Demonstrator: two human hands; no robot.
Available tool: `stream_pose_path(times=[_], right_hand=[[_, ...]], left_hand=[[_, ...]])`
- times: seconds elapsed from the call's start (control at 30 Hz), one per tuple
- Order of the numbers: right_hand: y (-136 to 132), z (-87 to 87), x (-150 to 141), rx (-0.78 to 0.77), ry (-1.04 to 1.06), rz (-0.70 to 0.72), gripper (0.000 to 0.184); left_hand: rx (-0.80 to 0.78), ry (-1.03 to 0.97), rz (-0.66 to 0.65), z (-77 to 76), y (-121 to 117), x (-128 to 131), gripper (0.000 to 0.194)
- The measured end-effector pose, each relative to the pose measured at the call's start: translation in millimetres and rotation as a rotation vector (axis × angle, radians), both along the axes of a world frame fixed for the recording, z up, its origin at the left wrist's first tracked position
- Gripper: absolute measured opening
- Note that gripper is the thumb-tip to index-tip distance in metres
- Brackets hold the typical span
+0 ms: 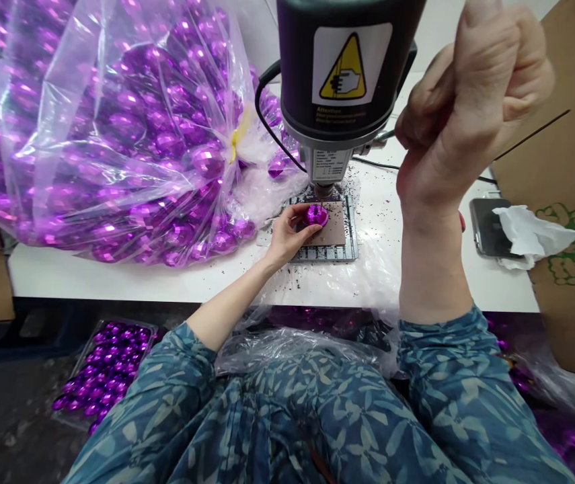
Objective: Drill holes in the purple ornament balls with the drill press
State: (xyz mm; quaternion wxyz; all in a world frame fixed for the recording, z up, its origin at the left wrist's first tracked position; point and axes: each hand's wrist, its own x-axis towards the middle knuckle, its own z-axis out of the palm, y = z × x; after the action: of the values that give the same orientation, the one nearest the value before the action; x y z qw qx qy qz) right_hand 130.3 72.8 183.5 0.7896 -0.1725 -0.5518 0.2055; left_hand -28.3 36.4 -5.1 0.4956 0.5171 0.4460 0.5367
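Note:
A shiny purple ball (317,216) sits on the drill press's base under the bit, with my left hand (292,232) closed around its left side. The bit's tip meets the ball's top, though I cannot tell how deep it is. Above it stands the drill press (342,121), with a black motor housing and a yellow warning label. To the right of the housing my right hand (473,114) is raised, its fingers curled around the end of the drill press lever (384,136). The lever's grip is hidden inside that hand. A brown board (335,232) lies beneath the ball on the slotted metal base (352,249).
Big clear bags of purple balls (130,134) fill the left of the white table (116,279). Dark shavings surround the base. A phone (491,225) and crumpled tissue (534,232) lie right, beside a cardboard box (569,168). A tray of purple balls (110,363) stands low on the left.

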Motion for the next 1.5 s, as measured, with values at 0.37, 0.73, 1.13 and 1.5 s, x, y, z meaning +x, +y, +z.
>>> stream_pose_path(times=[0.37, 0.73, 1.13, 1.5], right_hand=[[-2.1, 31.3, -6.6, -0.301, 0.021, -0.04, 0.043], [2.6, 37.8, -7.6, -0.361, 0.019, -0.051, 0.047], [-1.2, 40.8, -7.9, -0.354, 0.005, -0.026, 0.051], [6.4, 23.0, -7.0, -0.227, 0.086, 0.025, 0.048]], left_hand=[[-0.088, 0.011, 0.006, 1.0, 13.7, -2.7, 0.045], [-0.096, 0.023, -0.025, -0.8, 18.2, -6.7, 0.044], [0.045, 0.167, 0.045, 9.1, -2.4, 6.4, 0.044], [0.064, 0.178, 0.027, 3.2, -4.0, 9.6, 0.048]])
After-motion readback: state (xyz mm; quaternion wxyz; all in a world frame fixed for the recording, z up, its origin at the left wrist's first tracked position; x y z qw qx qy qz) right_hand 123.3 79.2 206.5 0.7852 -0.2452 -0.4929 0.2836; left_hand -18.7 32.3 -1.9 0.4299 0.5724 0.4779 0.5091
